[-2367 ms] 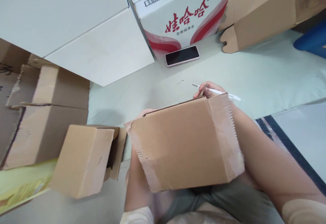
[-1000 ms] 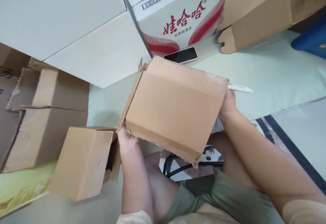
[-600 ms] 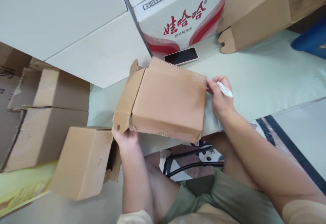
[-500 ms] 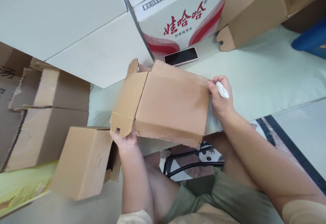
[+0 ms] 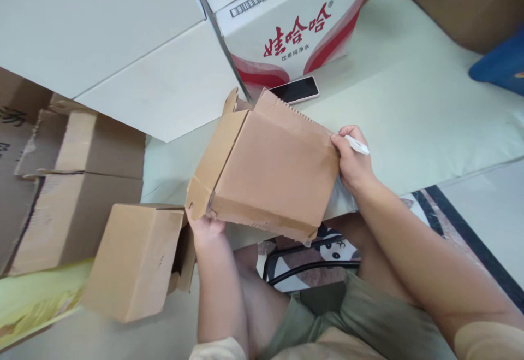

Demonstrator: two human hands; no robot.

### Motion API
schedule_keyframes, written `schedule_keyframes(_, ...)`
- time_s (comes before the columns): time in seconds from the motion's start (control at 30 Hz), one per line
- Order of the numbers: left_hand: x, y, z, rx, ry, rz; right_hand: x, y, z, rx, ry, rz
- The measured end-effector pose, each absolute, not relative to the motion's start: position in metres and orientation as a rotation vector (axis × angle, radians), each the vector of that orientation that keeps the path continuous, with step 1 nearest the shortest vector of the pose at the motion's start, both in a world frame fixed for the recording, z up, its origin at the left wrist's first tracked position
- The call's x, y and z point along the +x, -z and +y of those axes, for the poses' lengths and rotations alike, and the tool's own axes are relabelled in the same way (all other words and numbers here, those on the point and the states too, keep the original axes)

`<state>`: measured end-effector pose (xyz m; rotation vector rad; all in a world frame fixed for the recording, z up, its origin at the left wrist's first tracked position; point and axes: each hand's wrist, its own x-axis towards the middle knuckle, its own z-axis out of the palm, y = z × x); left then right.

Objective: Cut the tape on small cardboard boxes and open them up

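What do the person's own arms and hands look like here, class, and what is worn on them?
The left sleeve and right sleeve are plain, pale cream and short, with no print on the parts in view. Below them the forearms are bare. The left hand and right hand are ungloved, and no watch or bracelet shows.
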<state>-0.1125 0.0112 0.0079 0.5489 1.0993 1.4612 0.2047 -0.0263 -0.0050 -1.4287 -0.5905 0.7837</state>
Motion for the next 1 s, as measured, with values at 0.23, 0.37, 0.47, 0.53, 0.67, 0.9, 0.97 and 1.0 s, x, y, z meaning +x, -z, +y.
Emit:
schedule_keyframes(0.23, -0.112, -0.009, 0.014, 0.647, -1.472, 1.218, 0.203, 0.003, -0.024, -1.458, -0.842, -0.579)
schedule_keyframes(0.37, -0.111, -0.01, 0.014, 0.613, -1.486, 1.22, 0.203, 0.004, -0.024, -1.477, -0.843, -0.567)
schedule_keyframes(0.47, -0.11, -0.009, 0.015, 0.629, -1.48, 1.196, 0.204, 0.005, -0.024, -1.484, -0.837, -0.579)
schedule_keyframes(0.53, -0.108, -0.011, 0.015, 0.611, -1.468, 1.191, 0.204, 0.006, -0.024, -1.491, -0.842, -0.592)
schedule_keyframes(0.67, -0.1, -0.016, 0.016, 0.535, -1.421, 1.195, 0.204, 0.005, -0.024, -1.508, -0.861, -0.584)
schedule_keyframes(0.9, -0.098, -0.021, 0.017, 0.558, -1.422, 1.157, 0.203, 0.005, -0.023, -1.498, -0.846, -0.56)
schedule_keyframes(0.97, -0.101, -0.02, 0.017, 0.55, -1.439, 1.161, 0.203, 0.007, -0.023, -1.491, -0.847, -0.566)
schedule_keyframes(1.0, -0.102, -0.02, 0.017, 0.542, -1.437, 1.161, 0.204, 0.007, -0.023, -1.49, -0.847, -0.572)
